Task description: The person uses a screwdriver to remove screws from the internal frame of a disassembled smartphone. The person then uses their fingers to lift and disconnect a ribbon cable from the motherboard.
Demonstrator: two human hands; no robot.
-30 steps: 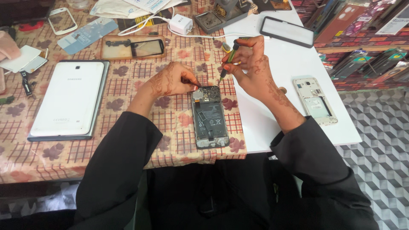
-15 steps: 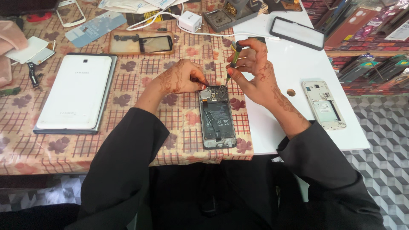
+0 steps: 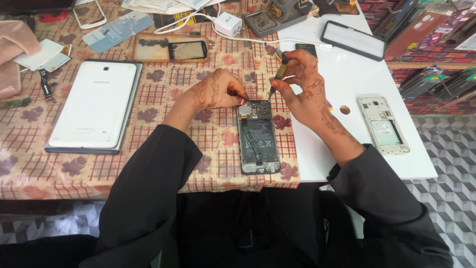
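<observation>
An opened black phone (image 3: 258, 137) lies face down on the patterned tablecloth (image 3: 163, 164), its insides showing. My left hand (image 3: 218, 90) rests at the phone's top left corner, fingertips pinched on a small part there. My right hand (image 3: 302, 84) holds a thin green-handled screwdriver (image 3: 277, 77) just above the phone's top right corner, tip pointing down toward it. Both forearms are in black sleeves.
A white tablet (image 3: 91, 106) lies face down at the left. A second opened phone body (image 3: 384, 124) sits on the white table (image 3: 357, 84) at the right. Farther back are a phone frame (image 3: 171, 48), a white charger (image 3: 228, 24), a black-rimmed screen (image 3: 353, 39) and loose parts.
The view has shifted slightly. My right hand with the screwdriver has come down closer to the phone's top edge. The left hand stays at the top left corner.
</observation>
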